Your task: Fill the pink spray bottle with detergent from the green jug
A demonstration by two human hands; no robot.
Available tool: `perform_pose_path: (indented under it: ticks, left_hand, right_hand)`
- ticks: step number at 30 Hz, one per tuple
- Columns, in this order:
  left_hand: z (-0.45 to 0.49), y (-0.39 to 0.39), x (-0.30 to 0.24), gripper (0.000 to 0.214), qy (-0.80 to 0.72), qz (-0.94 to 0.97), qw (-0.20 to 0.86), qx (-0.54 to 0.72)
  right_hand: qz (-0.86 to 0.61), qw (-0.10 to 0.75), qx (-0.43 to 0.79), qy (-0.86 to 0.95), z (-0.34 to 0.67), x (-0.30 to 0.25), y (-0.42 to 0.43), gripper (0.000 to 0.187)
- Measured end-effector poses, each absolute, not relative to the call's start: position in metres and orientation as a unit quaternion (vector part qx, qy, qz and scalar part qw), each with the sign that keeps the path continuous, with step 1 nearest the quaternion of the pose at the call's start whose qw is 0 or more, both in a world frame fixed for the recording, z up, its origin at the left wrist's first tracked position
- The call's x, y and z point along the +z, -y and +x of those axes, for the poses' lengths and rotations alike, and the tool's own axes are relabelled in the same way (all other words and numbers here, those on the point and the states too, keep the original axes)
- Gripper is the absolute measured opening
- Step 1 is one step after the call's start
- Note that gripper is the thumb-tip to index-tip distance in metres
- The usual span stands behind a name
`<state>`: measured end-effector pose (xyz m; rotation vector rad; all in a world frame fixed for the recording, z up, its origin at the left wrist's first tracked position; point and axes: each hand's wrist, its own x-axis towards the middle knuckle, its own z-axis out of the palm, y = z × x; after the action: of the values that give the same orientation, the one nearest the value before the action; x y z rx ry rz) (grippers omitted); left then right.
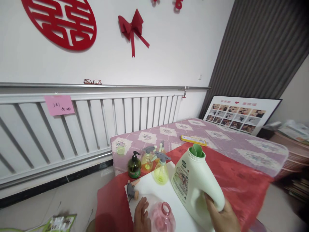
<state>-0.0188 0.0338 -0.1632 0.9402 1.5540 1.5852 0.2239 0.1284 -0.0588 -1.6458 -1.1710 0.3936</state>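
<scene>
My right hand (222, 216) grips the handle of a large pale green detergent jug (195, 182), which is tilted with its open green spout pointing up and back. My left hand (141, 214) rests against the side of a small pink transparent bottle (161, 219) standing open-necked on a white mat (154, 190); the fingers are together and curved round it. Beside the left hand lies a grey spray-pump head (132, 191). Behind them stand a dark green pump bottle (134, 166) and two yellow-green spray bottles (160, 170).
A red cloth (231, 180) covers the near part of a table with a purple patterned cover (217, 135). A yellow flat object (193, 140) lies on it. A white radiator (96, 119) lines the wall. A photo board (238, 114) leans at the right. Papers lie on the floor at lower left.
</scene>
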Motion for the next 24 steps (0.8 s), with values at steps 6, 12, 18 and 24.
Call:
perform_pose_path:
  ticks: [6,12,18,24]
  left_hand:
    - [-0.089,-0.037,-0.117,0.050,-0.663,0.423,0.206,0.582]
    - [-0.139,-0.053,-0.101,0.038,-0.680,0.636,0.131,0.340]
    - [-0.129,-0.054,-0.096,0.030,-0.642,0.713,0.121,0.256]
    - [-0.120,-0.061,-0.096,0.038,-0.654,0.724,0.081,0.206]
  right_hand:
    - [-0.678,0.515,0.175,0.494,0.224,-0.060,-0.130,0.042]
    - [-0.690,0.509,0.186,0.480,0.223,-0.061,-0.131,0.049]
    - [-0.658,0.535,0.163,0.504,0.221,-0.058,-0.130,0.044]
    - [-0.647,0.546,0.135,0.515,0.221,-0.059,-0.129,0.041]
